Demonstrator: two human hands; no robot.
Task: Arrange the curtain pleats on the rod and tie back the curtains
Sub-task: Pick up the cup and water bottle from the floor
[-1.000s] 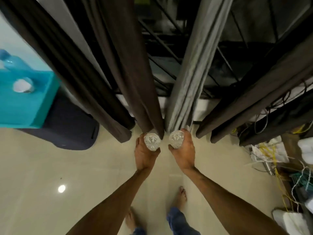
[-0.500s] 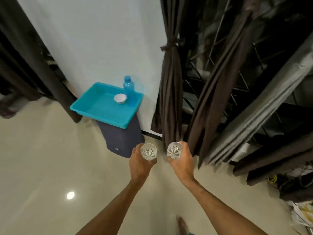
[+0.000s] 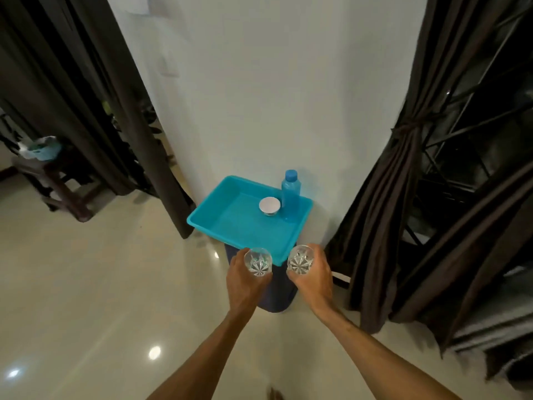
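At the near edge of the turquoise tray [image 3: 227, 226], two cut glasses are held side by side, not touching. The left hand [image 3: 245, 281] is curled round the left glass [image 3: 257, 261]; the right hand [image 3: 313, 280] is curled round the right glass [image 3: 300, 260]. Both glasses are upright, seen from above. Under the tray, a dark container [image 3: 278, 293] is noted, partly hidden by the hands. On the far side of the tray, a white bowl [image 3: 269, 205] stands just beside a blue bottle [image 3: 290, 194], the bottle capped and upright. Right of the tray, a brown curtain [image 3: 398, 197] is seen gathered and bound by a tie-back [image 3: 406, 130]; below the binding the pleats spread to the floor. Left of the tray, a second dark curtain [image 3: 127, 116] hangs loose, its hem near the tray's left corner. Behind the tray, a white wall [image 3: 274, 82] is recorded.
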